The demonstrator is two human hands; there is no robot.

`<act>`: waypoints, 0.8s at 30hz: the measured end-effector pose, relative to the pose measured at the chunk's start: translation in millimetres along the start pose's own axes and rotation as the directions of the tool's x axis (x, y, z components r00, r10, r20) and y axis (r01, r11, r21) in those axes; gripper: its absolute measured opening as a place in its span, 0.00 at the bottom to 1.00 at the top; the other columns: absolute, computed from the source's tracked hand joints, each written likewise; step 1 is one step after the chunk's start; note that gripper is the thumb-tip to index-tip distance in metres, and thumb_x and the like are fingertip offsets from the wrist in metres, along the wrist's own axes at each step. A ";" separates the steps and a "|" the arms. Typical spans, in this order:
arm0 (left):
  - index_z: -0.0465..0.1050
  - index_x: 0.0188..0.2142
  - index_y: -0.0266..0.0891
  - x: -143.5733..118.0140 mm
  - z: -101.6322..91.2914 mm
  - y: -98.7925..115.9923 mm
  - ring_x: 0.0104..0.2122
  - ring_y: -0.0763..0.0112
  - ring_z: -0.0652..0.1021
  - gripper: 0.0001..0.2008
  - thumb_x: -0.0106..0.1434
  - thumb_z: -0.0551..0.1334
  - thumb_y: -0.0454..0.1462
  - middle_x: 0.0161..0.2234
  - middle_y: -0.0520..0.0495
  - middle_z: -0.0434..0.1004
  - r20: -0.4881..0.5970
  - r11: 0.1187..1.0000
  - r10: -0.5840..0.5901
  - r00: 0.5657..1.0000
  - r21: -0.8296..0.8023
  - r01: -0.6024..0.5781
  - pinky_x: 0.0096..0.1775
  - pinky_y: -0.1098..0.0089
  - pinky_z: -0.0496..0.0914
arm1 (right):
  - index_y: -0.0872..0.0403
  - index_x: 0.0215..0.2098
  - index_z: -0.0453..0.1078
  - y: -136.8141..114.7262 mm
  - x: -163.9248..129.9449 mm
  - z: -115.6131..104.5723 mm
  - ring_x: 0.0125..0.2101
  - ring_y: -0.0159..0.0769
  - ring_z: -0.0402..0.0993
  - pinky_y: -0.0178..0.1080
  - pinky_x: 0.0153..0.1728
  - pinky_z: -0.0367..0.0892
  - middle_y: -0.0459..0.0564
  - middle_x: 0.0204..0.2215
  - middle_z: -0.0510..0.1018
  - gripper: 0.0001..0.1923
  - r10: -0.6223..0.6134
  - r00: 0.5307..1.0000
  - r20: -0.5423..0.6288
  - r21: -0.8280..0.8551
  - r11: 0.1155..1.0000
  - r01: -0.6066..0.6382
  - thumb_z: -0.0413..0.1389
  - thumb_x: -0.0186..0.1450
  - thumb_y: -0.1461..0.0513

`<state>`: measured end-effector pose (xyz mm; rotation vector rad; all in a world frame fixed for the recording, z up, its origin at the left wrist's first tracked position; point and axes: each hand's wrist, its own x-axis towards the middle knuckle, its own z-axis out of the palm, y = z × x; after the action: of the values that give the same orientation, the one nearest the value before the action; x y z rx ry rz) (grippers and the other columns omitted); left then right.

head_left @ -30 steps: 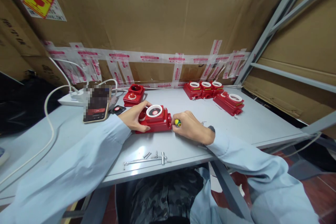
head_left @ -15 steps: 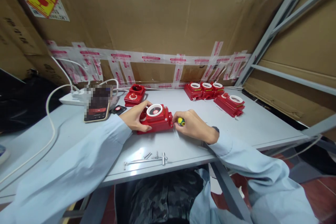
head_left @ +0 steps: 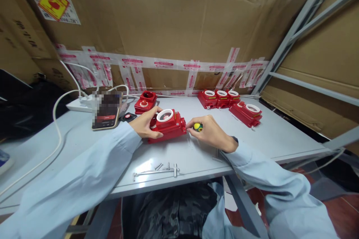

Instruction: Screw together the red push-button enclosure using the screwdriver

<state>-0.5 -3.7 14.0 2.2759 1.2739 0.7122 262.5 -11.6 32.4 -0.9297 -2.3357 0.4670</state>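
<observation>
yellow-green handle (head_left: 198, 127) farther from red box (head_left: 170, 131), disc (head_left: 165, 116) inside

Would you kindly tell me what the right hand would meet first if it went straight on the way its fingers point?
Most likely the right hand would meet the end of the red housing gripped by the left hand; whether they touch is unclear.

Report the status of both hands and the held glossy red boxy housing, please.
Left hand gripping glossy red boxy housing; right hand holding yellow-green tool handle beside housing's end; silver T-shaped metal wrench lying clear of both hands.
</observation>
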 end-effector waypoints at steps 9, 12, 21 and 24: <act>0.56 0.44 0.38 1.8 -0.9 -4.9 0.41 0.61 0.72 0.30 0.44 0.65 0.46 0.41 0.46 0.68 -0.060 0.997 0.010 0.998 -0.077 -0.015 0.45 0.64 0.66 | 0.57 0.35 0.76 6.4 3.2 0.3 0.33 0.32 0.78 0.33 0.37 0.68 0.49 0.33 0.82 0.08 -0.043 0.994 -0.103 0.061 0.997 0.049 0.55 0.61 0.68; 0.56 0.44 0.37 2.4 -1.8 -4.8 0.41 0.60 0.72 0.31 0.44 0.65 0.46 0.41 0.46 0.69 -0.068 0.997 0.009 0.998 -0.072 -0.014 0.45 0.64 0.67 | 0.57 0.34 0.76 8.5 5.3 -1.4 0.31 0.31 0.76 0.33 0.35 0.67 0.48 0.31 0.82 0.06 -0.039 0.993 -0.110 0.044 0.998 0.044 0.57 0.61 0.66; 0.58 0.44 0.38 0.8 0.3 -2.8 0.40 0.62 0.72 0.29 0.44 0.65 0.44 0.41 0.48 0.69 -0.019 0.999 0.026 0.999 -0.025 -0.027 0.44 0.66 0.66 | 0.56 0.33 0.75 10.9 5.7 -4.2 0.29 0.29 0.73 0.33 0.34 0.64 0.48 0.30 0.81 0.05 -0.067 0.993 0.096 0.016 0.998 0.066 0.57 0.62 0.64; 0.58 0.45 0.39 0.7 3.8 -4.6 0.38 0.63 0.72 0.29 0.44 0.65 0.43 0.39 0.50 0.70 0.013 0.999 0.005 1.000 -0.045 -0.005 0.42 0.66 0.67 | 0.56 0.33 0.75 11.3 5.5 1.3 0.31 0.32 0.73 0.35 0.36 0.63 0.50 0.31 0.80 0.07 -0.065 0.987 0.147 -0.080 0.994 0.078 0.55 0.64 0.62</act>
<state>-0.8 -1.3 8.6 2.2450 1.2342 0.7189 264.1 0.0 27.8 -0.8736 -2.5289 0.4197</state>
